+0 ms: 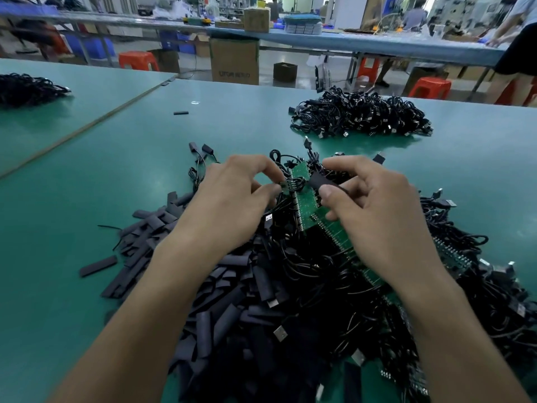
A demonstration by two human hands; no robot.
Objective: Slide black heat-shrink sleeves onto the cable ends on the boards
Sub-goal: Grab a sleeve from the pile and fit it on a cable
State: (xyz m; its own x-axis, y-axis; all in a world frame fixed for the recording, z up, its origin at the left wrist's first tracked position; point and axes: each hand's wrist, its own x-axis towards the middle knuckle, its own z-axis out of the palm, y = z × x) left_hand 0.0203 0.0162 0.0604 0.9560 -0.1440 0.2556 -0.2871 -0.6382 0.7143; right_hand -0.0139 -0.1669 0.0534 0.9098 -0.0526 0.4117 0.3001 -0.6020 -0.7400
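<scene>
Head view: the flattened black sleeve [318,180] could buckle or snag if it meets the cable end [293,183] askew. The left hand [232,199] pinches that cable end at the green board [303,205], fingers [263,194] together. Just right of them, the right hand [374,210] clamps the sleeve between thumb and forefinger.

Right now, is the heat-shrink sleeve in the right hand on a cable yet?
Cannot tell: the right hand pinches the heat-shrink sleeve over the green circuit board, its far end lost among black cables.

Blurred dark print on cardboard box [234,61], unreadable, no legible text
</scene>
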